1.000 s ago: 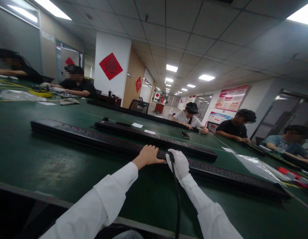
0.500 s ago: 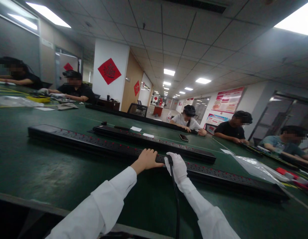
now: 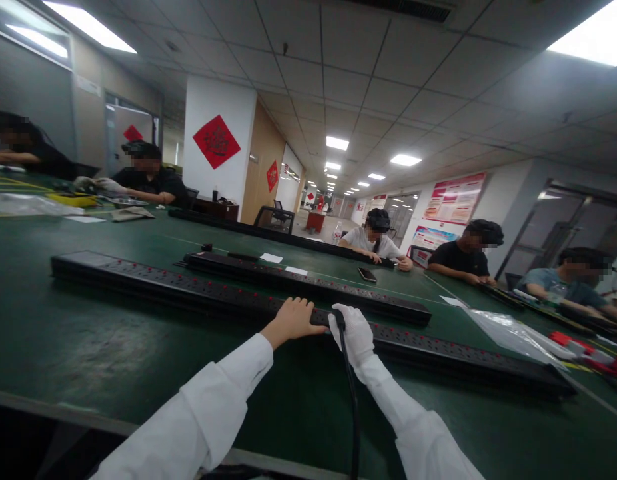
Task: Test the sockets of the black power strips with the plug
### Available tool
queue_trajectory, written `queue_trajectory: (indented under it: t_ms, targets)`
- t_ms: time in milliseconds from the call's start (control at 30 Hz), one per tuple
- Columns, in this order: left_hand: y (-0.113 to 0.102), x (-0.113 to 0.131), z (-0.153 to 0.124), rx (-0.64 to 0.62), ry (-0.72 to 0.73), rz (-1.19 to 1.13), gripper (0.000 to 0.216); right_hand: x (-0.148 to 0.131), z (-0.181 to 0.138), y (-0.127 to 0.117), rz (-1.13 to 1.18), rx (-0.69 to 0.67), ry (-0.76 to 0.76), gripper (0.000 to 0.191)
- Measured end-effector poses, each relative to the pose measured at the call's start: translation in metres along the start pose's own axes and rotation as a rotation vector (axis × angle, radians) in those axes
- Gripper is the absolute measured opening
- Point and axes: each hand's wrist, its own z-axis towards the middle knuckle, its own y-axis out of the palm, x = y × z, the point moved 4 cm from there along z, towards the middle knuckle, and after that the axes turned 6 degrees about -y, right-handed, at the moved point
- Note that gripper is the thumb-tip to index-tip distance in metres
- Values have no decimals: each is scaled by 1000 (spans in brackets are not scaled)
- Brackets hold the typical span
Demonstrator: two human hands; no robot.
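Observation:
A long black power strip [image 3: 158,276] with rows of sockets and red marks lies slantwise across the green table in front of me. My left hand [image 3: 294,319], bare, grips it near the middle, fingers over the far side and thumb along the near side. Just to the right, my right hand [image 3: 356,333] in a white glove is closed around a black plug [image 3: 339,321] at the strip's top. A thick black cable [image 3: 355,407] runs from that plug down toward the table's near edge. My fingers hide the plug's front, so I cannot tell how deep it sits.
Behind lies a second, shorter black power strip [image 3: 308,287], with paper slips [image 3: 271,258] and a phone [image 3: 367,275] beyond. A long black bar [image 3: 268,235] stretches farther back. Clear plastic bags [image 3: 508,333] and red items [image 3: 568,343] lie right. Several co-workers sit around the tables.
The view has shifted very slightly. Both hands keep the same hold on the strip and the plug.

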Motion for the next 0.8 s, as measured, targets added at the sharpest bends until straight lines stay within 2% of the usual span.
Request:
queue_trajectory:
  t_ms: [267, 533, 800]
  targets:
    - [0, 0, 1, -26, -4, -11, 79, -1, 0, -1, -4, 10, -3, 24]
    - [-2, 1, -2, 6, 7, -2, 77, 1, -1, 2, -2, 10, -8, 24]
    - [0, 0, 0, -16, 1, -1, 75, 5, 0, -1, 58, -64, -49, 34]
